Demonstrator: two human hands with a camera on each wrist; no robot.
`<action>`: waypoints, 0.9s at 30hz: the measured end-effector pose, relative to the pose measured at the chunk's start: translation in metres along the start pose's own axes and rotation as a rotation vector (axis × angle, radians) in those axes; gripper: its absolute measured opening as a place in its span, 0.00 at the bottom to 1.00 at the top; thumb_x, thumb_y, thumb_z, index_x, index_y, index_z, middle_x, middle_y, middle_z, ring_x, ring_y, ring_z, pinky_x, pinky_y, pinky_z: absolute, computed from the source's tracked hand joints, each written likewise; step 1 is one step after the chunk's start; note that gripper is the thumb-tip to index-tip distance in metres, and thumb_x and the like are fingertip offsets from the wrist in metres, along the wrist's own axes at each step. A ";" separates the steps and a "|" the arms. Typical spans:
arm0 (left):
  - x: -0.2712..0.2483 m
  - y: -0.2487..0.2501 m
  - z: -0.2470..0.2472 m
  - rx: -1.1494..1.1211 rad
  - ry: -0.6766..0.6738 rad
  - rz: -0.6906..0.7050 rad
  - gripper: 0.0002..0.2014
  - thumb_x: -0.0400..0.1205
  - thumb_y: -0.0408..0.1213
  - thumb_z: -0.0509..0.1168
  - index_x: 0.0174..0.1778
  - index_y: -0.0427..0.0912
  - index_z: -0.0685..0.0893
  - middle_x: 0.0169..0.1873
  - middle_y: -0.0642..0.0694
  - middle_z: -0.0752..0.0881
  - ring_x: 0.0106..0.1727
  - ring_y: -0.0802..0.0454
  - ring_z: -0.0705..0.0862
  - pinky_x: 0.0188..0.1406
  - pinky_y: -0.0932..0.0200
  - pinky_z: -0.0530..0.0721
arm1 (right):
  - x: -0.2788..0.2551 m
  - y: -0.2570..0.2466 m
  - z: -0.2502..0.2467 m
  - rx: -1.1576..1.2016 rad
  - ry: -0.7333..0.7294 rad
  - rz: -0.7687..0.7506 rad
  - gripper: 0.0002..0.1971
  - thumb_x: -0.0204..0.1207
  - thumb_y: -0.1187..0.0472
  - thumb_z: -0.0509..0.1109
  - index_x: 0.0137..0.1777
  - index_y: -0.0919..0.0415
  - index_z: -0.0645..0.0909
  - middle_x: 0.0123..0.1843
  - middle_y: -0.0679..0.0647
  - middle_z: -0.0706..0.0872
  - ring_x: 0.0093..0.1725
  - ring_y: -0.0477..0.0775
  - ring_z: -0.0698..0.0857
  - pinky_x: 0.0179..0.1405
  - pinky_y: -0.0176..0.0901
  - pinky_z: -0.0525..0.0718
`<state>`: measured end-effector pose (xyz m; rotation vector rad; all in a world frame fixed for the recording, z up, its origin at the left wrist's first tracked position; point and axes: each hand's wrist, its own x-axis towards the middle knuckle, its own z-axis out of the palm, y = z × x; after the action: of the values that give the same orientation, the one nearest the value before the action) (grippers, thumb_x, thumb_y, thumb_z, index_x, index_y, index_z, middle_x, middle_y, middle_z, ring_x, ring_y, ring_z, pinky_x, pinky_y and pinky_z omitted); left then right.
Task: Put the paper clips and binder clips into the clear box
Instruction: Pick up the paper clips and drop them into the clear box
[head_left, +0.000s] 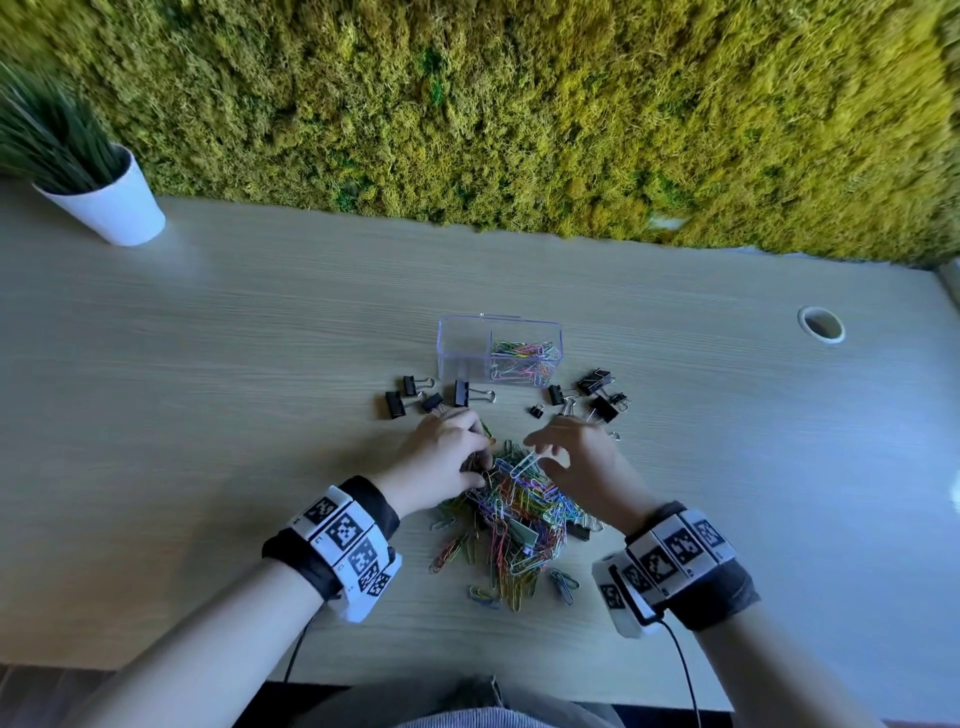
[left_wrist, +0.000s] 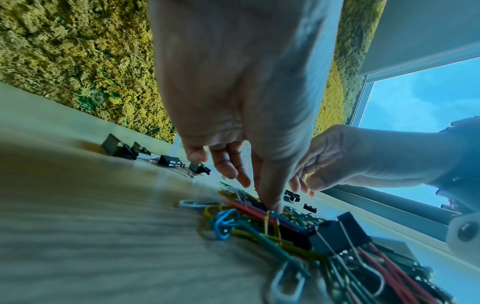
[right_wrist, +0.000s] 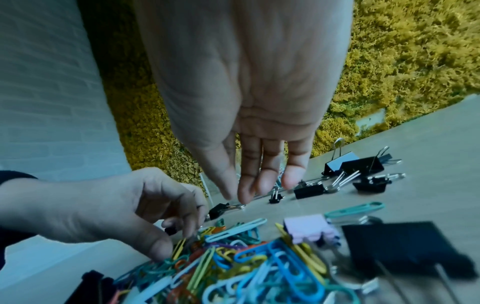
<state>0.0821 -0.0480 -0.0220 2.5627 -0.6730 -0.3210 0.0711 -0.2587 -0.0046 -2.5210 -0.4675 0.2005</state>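
Lying heaped on the wooden desk (head_left: 208, 338), near the body: coloured paper clips (head_left: 511, 512), tangled, with a few strays spilling toward the near edge. Already sitting in the right compartment of the clear box (head_left: 500, 349): a small batch of the same clips; left compartment looking bare. Scattered between heap and box, to either side: black binder clips (head_left: 460, 393), some with wire handles splayed, a couple more half-buried in the heap.

Digging into the heap's far left edge: left hand (head_left: 441, 462), fingers curled and pinching among the clips, though exactly which clip is hidden. Hovering over the heap's far right edge: right hand (head_left: 576, 457), fingers spread and slack, gripping nothing.

Likely handling: paper clips light, slick and prone to snagging together, so probably best scooped as a loose bunch; binder clips stiffer and heavier, probably best taken by the black body, not the swinging wire handles.

Standing off to the far left: a white potted plant (head_left: 111, 200); behind, a moss wall (head_left: 519, 104).
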 end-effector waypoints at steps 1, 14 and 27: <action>0.000 0.001 0.000 0.008 0.004 0.003 0.08 0.69 0.42 0.78 0.39 0.48 0.86 0.45 0.54 0.77 0.52 0.54 0.75 0.55 0.54 0.72 | 0.001 -0.003 0.001 -0.004 -0.010 -0.011 0.16 0.69 0.71 0.70 0.53 0.55 0.86 0.44 0.50 0.86 0.39 0.47 0.80 0.42 0.42 0.81; -0.001 -0.001 -0.012 -0.084 0.136 0.082 0.11 0.72 0.37 0.76 0.47 0.39 0.87 0.46 0.53 0.76 0.48 0.55 0.76 0.50 0.60 0.76 | 0.018 -0.033 0.011 0.307 0.010 0.064 0.02 0.69 0.65 0.75 0.40 0.61 0.89 0.34 0.52 0.89 0.30 0.40 0.80 0.31 0.25 0.75; -0.026 0.009 -0.020 -0.235 -0.262 0.093 0.15 0.64 0.49 0.80 0.43 0.51 0.87 0.45 0.56 0.82 0.48 0.61 0.79 0.50 0.64 0.77 | 0.018 0.011 -0.016 0.141 0.410 0.287 0.05 0.70 0.67 0.73 0.45 0.64 0.88 0.33 0.55 0.88 0.31 0.51 0.83 0.33 0.40 0.78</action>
<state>0.0633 -0.0343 0.0026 2.2797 -0.7942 -0.6712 0.0948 -0.2689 0.0015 -2.3940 0.0695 -0.1716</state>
